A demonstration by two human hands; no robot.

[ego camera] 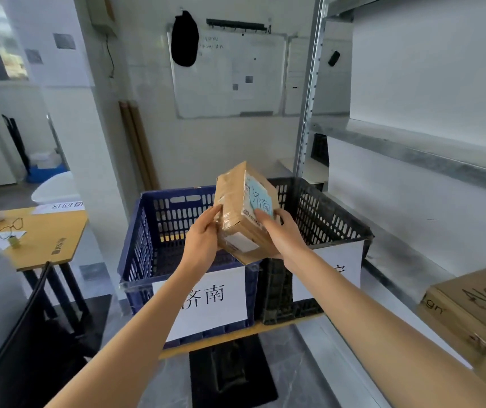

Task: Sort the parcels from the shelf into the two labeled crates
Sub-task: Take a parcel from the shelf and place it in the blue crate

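Brown cardboard parcel wrapped in clear tape, pale blue handwritten sticker on its upper face, is held up in the air between both my hands. It is tilted, over the right side of the dark blue slotted plastic crate, just where that meets the black slotted plastic crate. Left hand grips the parcel's left side, fingers curled onto the edge. Right hand holds the right side, fingers wrapped round that edge. Parcel touches neither crate. Crates sit side by side on a light wooden worktop. Blue crate carries a white paper label reading 济南. The black crate's white paper label is partly hidden by my right forearm, so I can't read it. Grey metal shelf stands on the right, and a brown cardboard box printed "Algn" lies on its lower level.
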